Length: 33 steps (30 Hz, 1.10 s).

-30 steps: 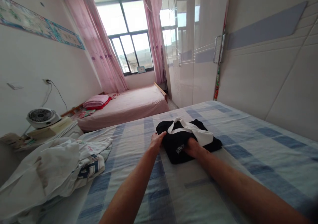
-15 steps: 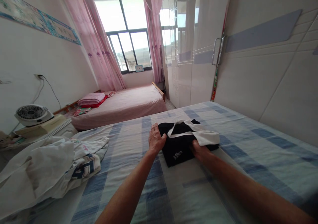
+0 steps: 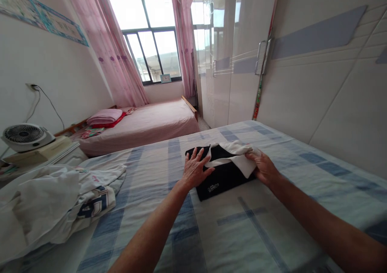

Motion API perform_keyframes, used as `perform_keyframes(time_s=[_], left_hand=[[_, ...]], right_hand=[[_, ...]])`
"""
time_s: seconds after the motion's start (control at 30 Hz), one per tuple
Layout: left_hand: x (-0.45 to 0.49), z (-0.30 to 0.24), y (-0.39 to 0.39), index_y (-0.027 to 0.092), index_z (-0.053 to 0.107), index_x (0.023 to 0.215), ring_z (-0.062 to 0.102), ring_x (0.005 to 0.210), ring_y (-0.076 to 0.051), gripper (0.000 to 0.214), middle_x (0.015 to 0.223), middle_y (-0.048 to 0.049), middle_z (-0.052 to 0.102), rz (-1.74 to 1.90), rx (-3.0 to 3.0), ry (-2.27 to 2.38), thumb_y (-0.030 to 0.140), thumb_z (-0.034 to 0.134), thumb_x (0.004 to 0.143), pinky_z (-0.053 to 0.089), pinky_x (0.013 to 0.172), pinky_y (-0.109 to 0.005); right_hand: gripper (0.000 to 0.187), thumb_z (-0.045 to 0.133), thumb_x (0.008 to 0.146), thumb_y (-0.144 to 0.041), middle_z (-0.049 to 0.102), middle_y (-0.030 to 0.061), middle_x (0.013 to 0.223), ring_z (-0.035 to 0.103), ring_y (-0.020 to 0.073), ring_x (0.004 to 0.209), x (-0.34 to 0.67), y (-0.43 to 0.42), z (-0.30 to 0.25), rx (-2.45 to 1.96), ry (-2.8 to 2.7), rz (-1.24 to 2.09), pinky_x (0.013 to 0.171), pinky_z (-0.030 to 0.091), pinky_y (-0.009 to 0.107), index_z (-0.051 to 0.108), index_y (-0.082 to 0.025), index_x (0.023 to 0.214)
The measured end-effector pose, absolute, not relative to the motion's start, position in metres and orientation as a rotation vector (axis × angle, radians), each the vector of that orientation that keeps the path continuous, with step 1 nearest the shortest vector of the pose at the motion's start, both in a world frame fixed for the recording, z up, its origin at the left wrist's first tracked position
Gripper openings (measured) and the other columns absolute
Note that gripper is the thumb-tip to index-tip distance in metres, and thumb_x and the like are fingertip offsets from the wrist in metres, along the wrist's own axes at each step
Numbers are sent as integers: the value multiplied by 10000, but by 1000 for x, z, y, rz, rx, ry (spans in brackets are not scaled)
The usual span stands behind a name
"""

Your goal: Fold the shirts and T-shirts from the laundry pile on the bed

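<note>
A folded black shirt [image 3: 225, 179] with a white collar [image 3: 242, 162] and a small pale print lies on the blue and white checked bed sheet [image 3: 242, 224]. My left hand [image 3: 196, 167] rests on the shirt's left part, fingers spread, palm down. At the other end, my right hand [image 3: 265, 168] pinches the collar's right end between thumb and fingers. Part of the shirt's right edge is hidden by that hand.
White clothes [image 3: 45, 200] lie heaped at the bed's left side. Beyond them a fan [image 3: 26, 136] sits on a cabinet. Another bed [image 3: 145, 130] with pink bedding stands under the window, and a glossy wardrobe [image 3: 223, 99] lines the right.
My right hand has moved from the shirt's front edge up to the collar's right end and grips it. My left hand has slid further onto the shirt. The view has shifted slightly.
</note>
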<state>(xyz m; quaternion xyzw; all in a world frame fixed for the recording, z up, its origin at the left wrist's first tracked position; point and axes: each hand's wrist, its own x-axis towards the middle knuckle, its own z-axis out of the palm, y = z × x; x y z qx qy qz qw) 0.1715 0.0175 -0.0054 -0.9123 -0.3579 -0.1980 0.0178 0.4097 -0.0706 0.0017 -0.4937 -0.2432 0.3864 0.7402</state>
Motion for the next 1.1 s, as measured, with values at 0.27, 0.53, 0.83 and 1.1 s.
perform_keyframes(time_s=[0.27,0.53,0.83,1.1], left_hand=[[169,-2,24,273,555,1275,289,1379,-304,410,1450,-77,423,-712,-2931,-1095,387,502,885,249,1097,-569],[119,-8,43,277,414,1390,261,1398,-251,780,1523,-77,290,-630,-2870,-1052,-62,454,688,300,1104,-468],[135,8,39,233,588,1133,315,1369,-262,417,1367,-56,520,-644,-2957,-859,154,593,724,240,1112,-489],[156,95,3,241,559,1038,612,910,-206,234,997,-36,650,-798,-2943,-883,349,462,854,452,803,-310]], right_hand=[[593,514,685,-184,514,163,1297,464,304,1224,410,-102,-14,-1808,-1107,-118,1027,362,482,487,-131,1275],[649,555,791,-429,413,133,1448,337,265,1347,295,-114,8,-1759,-1999,86,1077,298,462,447,-143,1363],[914,586,739,-484,279,212,1501,279,311,1373,262,-79,-3,-2075,-1843,54,1049,309,466,251,-25,1455],[798,545,751,-415,409,207,1431,424,328,1278,287,-102,81,-1950,-1832,-263,967,403,435,306,-66,1428]])
